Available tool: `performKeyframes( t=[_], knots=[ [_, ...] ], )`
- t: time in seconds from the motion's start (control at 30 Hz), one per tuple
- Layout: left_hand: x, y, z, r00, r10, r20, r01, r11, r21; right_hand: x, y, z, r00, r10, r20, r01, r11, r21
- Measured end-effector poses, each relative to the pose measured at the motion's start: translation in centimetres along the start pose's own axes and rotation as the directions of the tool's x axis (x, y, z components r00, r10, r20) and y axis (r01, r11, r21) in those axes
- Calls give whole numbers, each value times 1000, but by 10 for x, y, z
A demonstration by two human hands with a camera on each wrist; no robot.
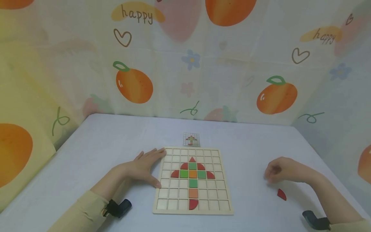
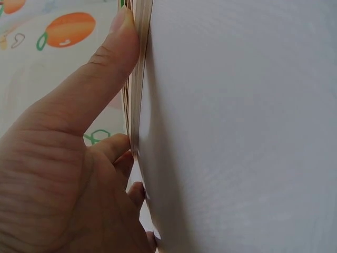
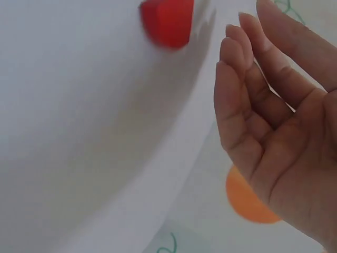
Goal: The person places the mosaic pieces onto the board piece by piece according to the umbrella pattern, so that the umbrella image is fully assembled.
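A pale wooden grid board (image 1: 171, 211) lies on the table, with a figure of red, green and orange pieces set in its squares. Spread along the board's left edge, my left hand (image 1: 145, 167) has its fingertips at the upper left corner and its thumb lower down; the left wrist view shows the thumb (image 2: 113, 52) against the rim. To the right of the board, my right hand (image 1: 285, 170) hovers over the table with fingers loosely bent, holding nothing. A loose red quarter-circle piece (image 1: 281, 194) lies just below it, also visible in the right wrist view (image 3: 171, 23).
Behind the board lies a small pattern card (image 1: 191, 140) printed with a similar figure on a grid. A white cloth covers the table (image 1: 246, 138). A fruit-printed curtain (image 1: 217, 71) stands around its back and sides. Each wrist carries a black camera mount (image 1: 117, 208).
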State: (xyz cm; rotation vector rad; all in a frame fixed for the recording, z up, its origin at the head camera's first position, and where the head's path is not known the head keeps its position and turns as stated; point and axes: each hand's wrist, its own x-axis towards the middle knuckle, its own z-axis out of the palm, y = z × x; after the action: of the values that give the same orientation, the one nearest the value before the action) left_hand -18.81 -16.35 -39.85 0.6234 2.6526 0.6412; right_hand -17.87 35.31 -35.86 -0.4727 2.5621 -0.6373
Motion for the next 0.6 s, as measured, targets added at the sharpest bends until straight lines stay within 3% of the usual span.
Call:
performKeyframes(
  t=[0.2, 0.33, 0.6],
  knots=[
    [-1, 3, -1, 1000, -4, 6, 4, 1000, 2, -13, 13, -5, 993, 111, 48, -111, 994, -6],
    [-2, 5, -2, 1000, -2, 7, 2, 1000, 3, -19, 18, -3, 986, 145, 80, -146, 989, 5],
    [-1, 4, -1, 1000, -1, 2, 1, 1000, 3, -24, 16, 7, 997, 60, 49, -61, 998, 27]
  ],
)
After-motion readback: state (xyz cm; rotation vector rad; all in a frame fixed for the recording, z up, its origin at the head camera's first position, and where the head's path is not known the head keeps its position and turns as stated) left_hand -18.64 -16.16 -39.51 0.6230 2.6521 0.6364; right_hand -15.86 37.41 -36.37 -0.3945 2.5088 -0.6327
